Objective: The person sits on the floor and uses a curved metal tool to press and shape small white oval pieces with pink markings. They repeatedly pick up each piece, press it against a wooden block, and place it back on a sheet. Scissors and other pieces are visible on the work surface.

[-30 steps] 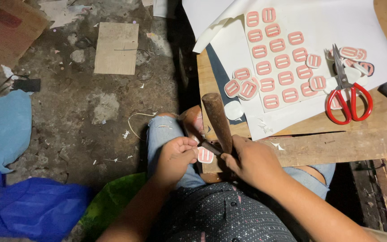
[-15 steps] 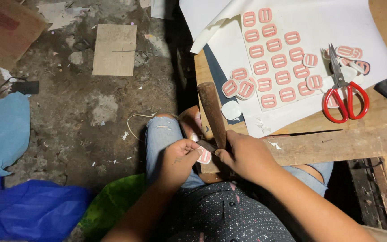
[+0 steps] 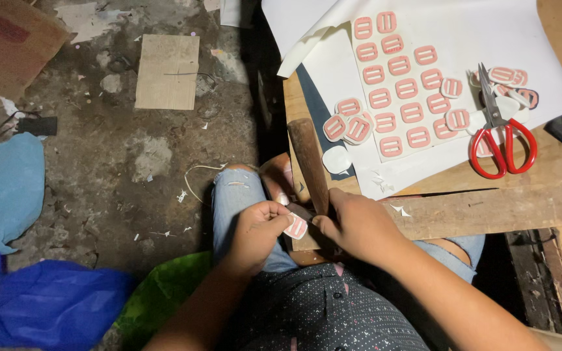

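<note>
Left hand [image 3: 258, 227] pinches a small pink oval piece [image 3: 296, 227] over the lap at the workbench's [image 3: 463, 208] near edge, right hand [image 3: 359, 224] fisted round a wooden-handled tool [image 3: 308, 162]; best keep piece steady, fingertips clear.

Left hand [image 3: 259, 229] pinches a small pink slotted piece [image 3: 296, 226] over the lap; right hand [image 3: 359, 224] grips a wooden-handled tool [image 3: 309, 162] beside it. Wooden bench [image 3: 482, 205] bears a white sheet [image 3: 489, 32] with rows of matching pink pieces [image 3: 398, 84] and red-handled scissors [image 3: 499, 133]. Blue bags [image 3: 8, 188] lie on the concrete floor [image 3: 99, 143].
</note>
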